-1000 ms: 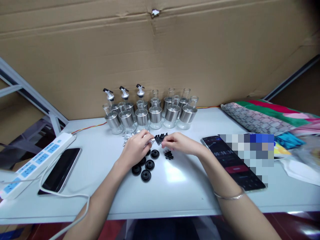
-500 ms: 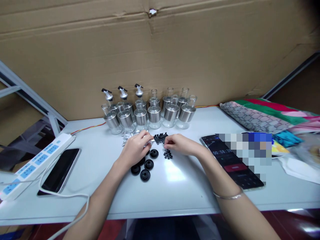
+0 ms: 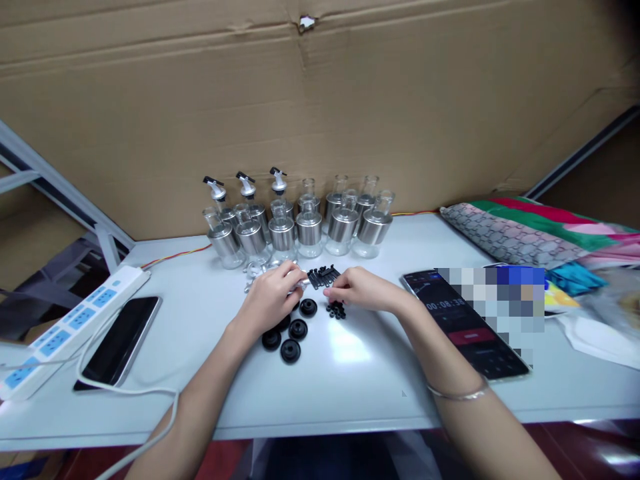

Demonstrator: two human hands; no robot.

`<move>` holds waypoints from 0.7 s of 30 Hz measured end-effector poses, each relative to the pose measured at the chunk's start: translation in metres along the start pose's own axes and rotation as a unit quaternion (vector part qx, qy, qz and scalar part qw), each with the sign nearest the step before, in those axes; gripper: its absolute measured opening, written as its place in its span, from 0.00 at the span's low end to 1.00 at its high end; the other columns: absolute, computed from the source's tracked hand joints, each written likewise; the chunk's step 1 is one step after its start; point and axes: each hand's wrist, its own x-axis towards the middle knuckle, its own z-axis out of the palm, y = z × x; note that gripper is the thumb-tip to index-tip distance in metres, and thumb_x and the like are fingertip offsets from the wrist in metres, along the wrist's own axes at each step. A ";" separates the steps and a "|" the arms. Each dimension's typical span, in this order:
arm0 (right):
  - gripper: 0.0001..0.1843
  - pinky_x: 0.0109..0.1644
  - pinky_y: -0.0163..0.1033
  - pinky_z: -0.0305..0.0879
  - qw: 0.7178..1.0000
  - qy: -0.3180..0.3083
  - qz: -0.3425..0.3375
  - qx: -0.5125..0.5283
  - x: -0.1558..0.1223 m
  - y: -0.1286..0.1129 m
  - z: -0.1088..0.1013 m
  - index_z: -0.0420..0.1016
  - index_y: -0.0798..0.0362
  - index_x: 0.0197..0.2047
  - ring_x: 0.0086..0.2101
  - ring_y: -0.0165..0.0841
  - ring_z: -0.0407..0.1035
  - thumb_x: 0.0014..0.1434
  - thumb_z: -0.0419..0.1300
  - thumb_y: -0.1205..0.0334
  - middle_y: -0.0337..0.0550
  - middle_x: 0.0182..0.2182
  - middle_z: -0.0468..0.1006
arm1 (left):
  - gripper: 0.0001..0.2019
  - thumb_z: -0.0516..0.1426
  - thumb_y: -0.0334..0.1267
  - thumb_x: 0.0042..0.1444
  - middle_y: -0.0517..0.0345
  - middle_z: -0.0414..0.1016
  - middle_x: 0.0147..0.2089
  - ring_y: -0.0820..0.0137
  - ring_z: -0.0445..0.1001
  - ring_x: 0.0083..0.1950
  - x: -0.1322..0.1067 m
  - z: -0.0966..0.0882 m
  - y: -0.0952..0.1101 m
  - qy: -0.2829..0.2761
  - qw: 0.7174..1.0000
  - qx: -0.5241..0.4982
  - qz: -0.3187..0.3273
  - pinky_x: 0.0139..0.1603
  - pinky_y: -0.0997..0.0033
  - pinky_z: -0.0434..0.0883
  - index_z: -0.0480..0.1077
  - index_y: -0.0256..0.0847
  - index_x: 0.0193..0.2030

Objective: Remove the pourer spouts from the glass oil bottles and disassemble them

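My left hand [image 3: 274,295] is closed around a silver spout piece [image 3: 304,283], of which only the tip shows past the fingers. My right hand [image 3: 356,291] hovers just behind a cluster of small black rings [image 3: 339,311], its fingers bent and pressed together; whatever is between them is hidden. Flat black lever pieces [image 3: 320,276] lie in a row between the two hands, towards the bottles. Loose silver parts [image 3: 255,269] are partly covered by my left hand. Several round black caps [image 3: 298,329] lie beside that hand, on the near side.
Glass bottles with steel sleeves [image 3: 309,230] stand in two rows at the back, three with pourer tops [image 3: 247,185]. A phone showing a timer [image 3: 465,327] lies right; another phone [image 3: 120,343], a power strip [image 3: 75,327] and a white cable [image 3: 150,389] lie left. Cardboard [image 3: 320,100] rises behind.
My right hand has shifted slightly, its fingertips moving left beside the small black rings and uncovering more of the black lever pieces. My left hand stays in place with the silver spout piece.
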 end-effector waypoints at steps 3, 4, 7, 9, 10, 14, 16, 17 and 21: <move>0.20 0.27 0.35 0.51 1.000 0.005 -0.017 0.004 0.002 0.001 0.002 0.75 0.57 0.23 0.22 0.26 0.52 0.57 0.55 0.51 0.35 0.17 0.63 | 0.07 0.49 0.32 0.61 0.54 0.71 0.42 0.69 0.73 0.38 0.000 0.000 0.000 -0.003 1.000 0.001 -0.003 0.38 0.71 0.69 0.67 0.40 0.41; 0.20 0.27 0.35 0.50 1.000 0.009 -0.030 0.003 0.003 0.002 0.003 0.74 0.57 0.22 0.22 0.26 0.51 0.57 0.55 0.52 0.35 0.17 0.62 | 0.07 0.49 0.32 0.61 0.54 0.71 0.42 0.69 0.73 0.38 0.000 0.000 0.000 -0.004 1.000 0.002 -0.002 0.38 0.71 0.69 0.67 0.40 0.41; 0.16 0.27 0.34 0.51 0.998 0.011 -0.060 -0.005 0.005 0.003 0.007 0.75 0.57 0.22 0.22 0.26 0.54 0.54 0.59 0.55 0.35 0.18 0.65 | 0.07 0.49 0.31 0.61 0.54 0.72 0.42 0.69 0.73 0.38 0.000 0.000 0.001 -0.003 1.000 0.005 0.000 0.39 0.71 0.69 0.67 0.40 0.41; 0.11 0.28 0.34 0.53 0.998 0.007 -0.067 -0.009 0.007 0.002 0.009 0.77 0.57 0.24 0.23 0.27 0.57 0.52 0.61 0.58 0.37 0.20 0.70 | 0.07 0.49 0.31 0.61 0.54 0.72 0.42 0.69 0.73 0.38 0.000 0.000 0.000 -0.002 1.000 0.006 0.002 0.39 0.71 0.69 0.68 0.40 0.40; 0.09 0.29 0.34 0.55 0.998 0.004 -0.067 -0.010 0.007 0.002 0.009 0.78 0.57 0.25 0.24 0.27 0.59 0.51 0.62 0.60 0.38 0.21 0.72 | 0.07 0.49 0.31 0.61 0.54 0.72 0.42 0.69 0.73 0.38 0.000 0.000 0.000 -0.003 1.000 0.007 0.003 0.39 0.71 0.69 0.68 0.40 0.40; 0.07 0.30 0.35 0.57 0.998 -0.009 -0.054 0.001 0.005 -0.001 0.006 0.79 0.57 0.26 0.25 0.29 0.63 0.50 0.62 0.62 0.40 0.23 0.76 | 0.06 0.50 0.32 0.61 0.54 0.72 0.42 0.69 0.73 0.38 0.000 0.000 -0.001 -0.002 1.000 0.009 0.002 0.38 0.71 0.69 0.67 0.40 0.40; 0.08 0.31 0.35 0.58 0.999 -0.014 -0.046 0.008 0.003 0.000 0.004 0.79 0.57 0.26 0.25 0.29 0.63 0.50 0.62 0.62 0.40 0.23 0.76 | 0.06 0.50 0.32 0.61 0.54 0.72 0.41 0.69 0.73 0.38 0.000 0.000 -0.001 -0.001 1.000 0.009 0.001 0.38 0.71 0.69 0.67 0.40 0.40; 0.08 0.31 0.35 0.57 0.999 -0.014 -0.043 0.010 0.002 0.000 0.003 0.79 0.57 0.26 0.25 0.29 0.63 0.50 0.61 0.62 0.40 0.22 0.75 | 0.06 0.50 0.31 0.61 0.54 0.72 0.41 0.69 0.73 0.38 0.000 0.000 -0.001 -0.001 1.000 0.009 0.001 0.38 0.70 0.69 0.67 0.40 0.40; 0.12 0.28 0.35 0.54 1.000 -0.005 -0.029 0.001 0.000 0.002 0.000 0.76 0.56 0.23 0.22 0.27 0.58 0.51 0.60 0.58 0.36 0.17 0.68 | 0.07 0.49 0.31 0.61 0.54 0.72 0.42 0.69 0.72 0.38 0.000 -0.001 0.000 -0.001 1.000 0.010 0.002 0.38 0.71 0.69 0.68 0.40 0.40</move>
